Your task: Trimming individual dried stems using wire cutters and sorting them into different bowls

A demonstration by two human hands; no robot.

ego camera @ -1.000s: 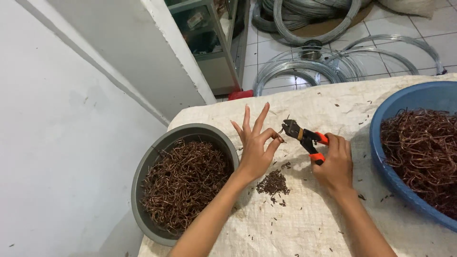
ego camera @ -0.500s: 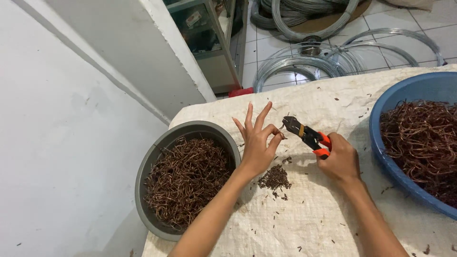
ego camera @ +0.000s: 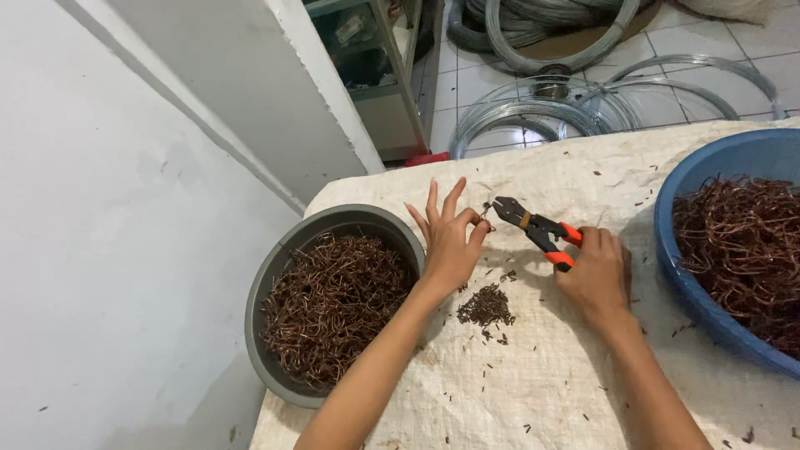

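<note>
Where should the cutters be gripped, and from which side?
By the orange handles, from the right. The cutters lie with their dark jaws pointing left toward the left hand; the handles angle right and down, where the right hand already wraps them, well clear of the cutting end.

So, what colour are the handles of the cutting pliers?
Orange, with a black head; the head view shows the cutting pliers in the right hand.

left hand [ego camera: 450,242]: thumb and forefinger pinched closer on a small wire piece [ego camera: 486,206] | cutters [ego camera: 533,230]: nose nearer the wire piece | right hand [ego camera: 596,275]: barely shifted along the handles
</note>
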